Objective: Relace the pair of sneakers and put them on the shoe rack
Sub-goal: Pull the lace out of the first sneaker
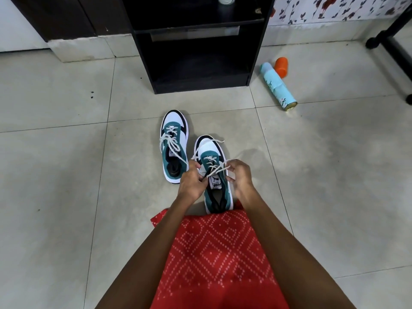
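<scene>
Two teal, white and black sneakers stand on the tiled floor, toes pointing away from me. The left sneaker (174, 143) is laced, its white lace lying loose across its tongue. The right sneaker (214, 170) sits between my hands. My left hand (192, 182) pinches one end of its white lace (215, 168) at the shoe's left side. My right hand (239, 175) pinches the other end at the right side. A loose lace tip trails past the toe. The black shoe rack (200, 43) stands straight ahead, its lower shelf bare.
A light blue spray can (278, 86) lies on the floor right of the rack, with an orange cap (281, 66) beside it. A black stand's foot (392, 44) crosses the far right. Red patterned cloth (214, 253) covers my lap. A glass stands on the rack's upper shelf.
</scene>
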